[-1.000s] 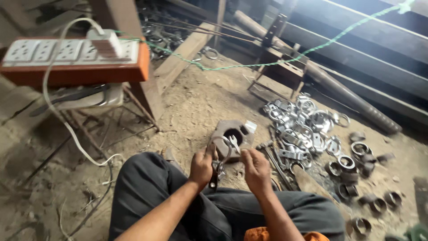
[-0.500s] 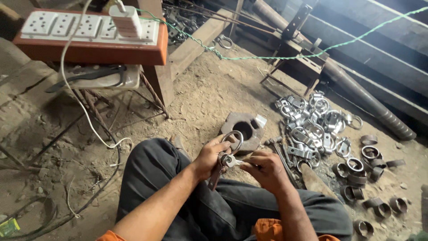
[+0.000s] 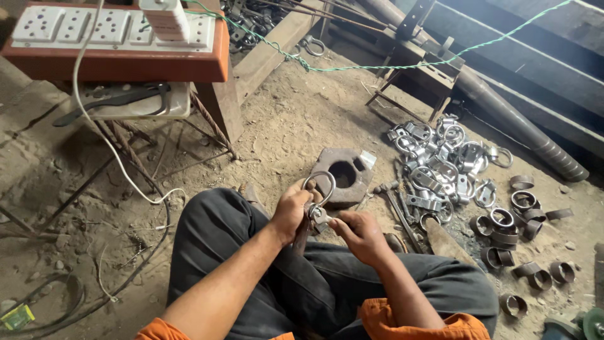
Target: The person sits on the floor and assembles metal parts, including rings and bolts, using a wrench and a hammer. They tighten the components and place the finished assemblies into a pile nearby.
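Steel U-bolt clamp (image 3: 318, 189) sits gripped in my left hand (image 3: 290, 211) while my right hand (image 3: 360, 234), at 4 o'clock of it, pinches its saddle piece (image 3: 319, 216), mid-fitting I judge, alignment needed.

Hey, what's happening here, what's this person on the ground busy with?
A person sits on a dirt workshop floor with both hands together over the lap. The left hand grips a metal U-bolt clamp, its loop pointing up, while the right hand works at the small fitting at its base. Just ahead lies a heavy metal block with a round hole. To the right sit a pile of shiny finished clamps and scattered dark metal rings.
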